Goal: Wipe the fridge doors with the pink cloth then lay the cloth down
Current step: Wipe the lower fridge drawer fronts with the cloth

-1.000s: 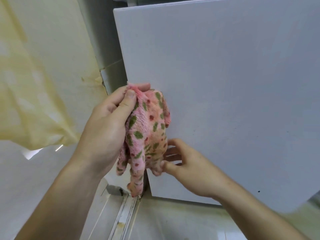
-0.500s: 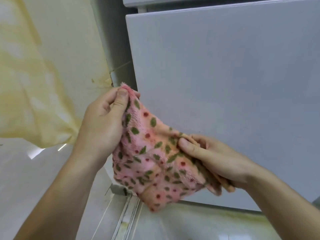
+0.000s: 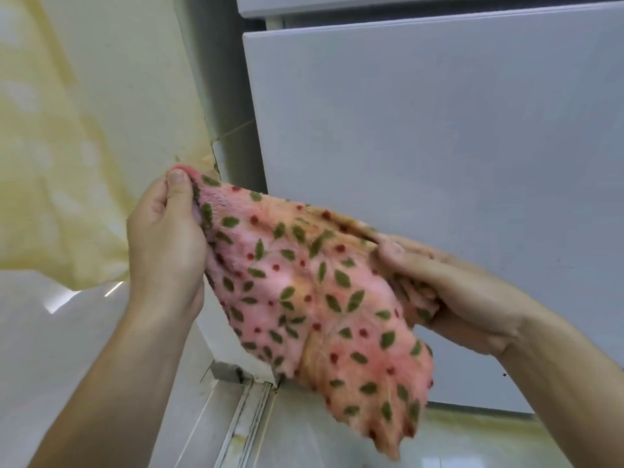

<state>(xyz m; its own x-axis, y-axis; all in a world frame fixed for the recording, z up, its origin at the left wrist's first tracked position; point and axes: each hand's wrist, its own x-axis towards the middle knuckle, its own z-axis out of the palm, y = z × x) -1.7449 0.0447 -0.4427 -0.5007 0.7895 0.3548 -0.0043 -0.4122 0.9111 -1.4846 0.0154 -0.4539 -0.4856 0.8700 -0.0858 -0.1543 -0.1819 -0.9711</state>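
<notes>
the pink cloth (image 3: 314, 292), printed with green leaves and red dots, is held in the air in front of the lower left corner of the fridge door (image 3: 456, 146), stretched between both hands and not pressed flat against it. the left hand (image 3: 165, 244) pinches one corner between thumb and curled fingers, just past the door's left edge; that grip is clamped on the cloth. the right hand (image 3: 449, 292) has its grip closed on a bunched fold of the opposite side, in front of the door's lower part, and the loose remainder hangs down past the door's bottom edge. taut along the top and slack below, the cloth looks to be spread open, probably to find a flat face for wiping, so i judge this as readying the cloth, not laying it down. whether its upper edge brushes the door cannot be told from this angle. the hanging tip is blurred, and the right hand's fingers are mostly buried in the fabric. only a strip of a second door (image 3: 405, 3) shows above the fridge door, and the fridge door's right side runs out of frame. left of the door hangs a pale yellow curtain (image 3: 50, 146); below its left corner lies a metal floor track (image 3: 246, 423).
</notes>
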